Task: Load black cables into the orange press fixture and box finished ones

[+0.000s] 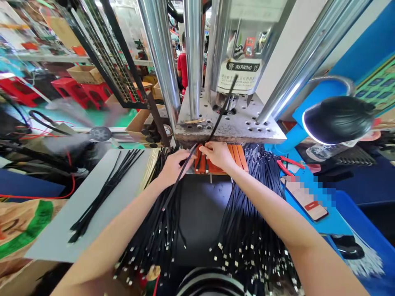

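My left hand (174, 167) is closed on a black flat cable (177, 183), which slants down across its fingers to a small light tip. My right hand (219, 156) pinches at the rear of an orange slotted block (237, 155). From its fingertips a second black cable (222, 113) sticks up in front of the machine's metal plate (231, 130). Some dark pieces lie in the block's slots, partly hidden by the hands. Bundles of similar black cables with light ends hang on both sides, the left bundle (154, 230) and the right bundle (253, 230).
Steel columns (193, 61) and a warning sign (239, 76) rise behind the plate. Loose black cables (105, 193) lie on a grey board (55, 230) at left. To the right are a lamp (339, 119), red-handled pliers (285, 166), a phone (305, 201) and a blue bin (367, 230).
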Demonstrator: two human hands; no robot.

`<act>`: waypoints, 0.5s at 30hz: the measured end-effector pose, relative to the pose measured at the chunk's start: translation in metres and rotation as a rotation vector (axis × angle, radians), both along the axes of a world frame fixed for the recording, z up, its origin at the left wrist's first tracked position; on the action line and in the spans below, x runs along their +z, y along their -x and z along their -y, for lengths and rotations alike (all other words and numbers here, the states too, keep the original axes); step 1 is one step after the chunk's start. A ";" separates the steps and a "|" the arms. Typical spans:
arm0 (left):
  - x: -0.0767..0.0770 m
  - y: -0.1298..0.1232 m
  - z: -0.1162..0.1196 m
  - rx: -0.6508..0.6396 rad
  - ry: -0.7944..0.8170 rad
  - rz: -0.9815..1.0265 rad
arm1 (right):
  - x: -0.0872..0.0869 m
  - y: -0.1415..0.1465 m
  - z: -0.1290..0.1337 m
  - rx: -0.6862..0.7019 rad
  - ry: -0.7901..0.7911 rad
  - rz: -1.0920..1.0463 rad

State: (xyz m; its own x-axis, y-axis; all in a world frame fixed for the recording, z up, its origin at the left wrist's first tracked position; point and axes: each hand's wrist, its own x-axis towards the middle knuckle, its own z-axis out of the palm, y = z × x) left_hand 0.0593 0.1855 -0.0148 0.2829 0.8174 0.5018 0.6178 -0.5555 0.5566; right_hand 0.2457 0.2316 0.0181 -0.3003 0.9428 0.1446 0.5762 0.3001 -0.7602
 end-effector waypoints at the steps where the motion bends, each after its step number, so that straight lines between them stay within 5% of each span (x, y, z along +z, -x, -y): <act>1: 0.000 -0.008 0.000 -0.072 -0.073 0.023 | -0.004 0.000 -0.006 0.003 0.037 -0.043; 5: -0.007 -0.019 0.002 -0.215 -0.221 -0.112 | -0.014 -0.004 -0.011 0.012 0.058 -0.136; 10: -0.021 -0.025 0.010 -0.095 -0.265 -0.309 | -0.008 -0.012 0.002 0.025 -0.158 0.011; 15: -0.015 -0.024 0.018 -0.238 -0.238 -0.502 | -0.005 -0.018 0.013 -0.033 -0.187 0.085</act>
State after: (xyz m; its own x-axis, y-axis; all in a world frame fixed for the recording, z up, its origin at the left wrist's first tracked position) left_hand 0.0834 0.1672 -0.0300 0.6943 0.5837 0.4211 0.6158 -0.7846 0.0721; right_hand 0.2633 0.2186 0.0132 -0.2886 0.9113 0.2937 0.6474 0.4117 -0.6414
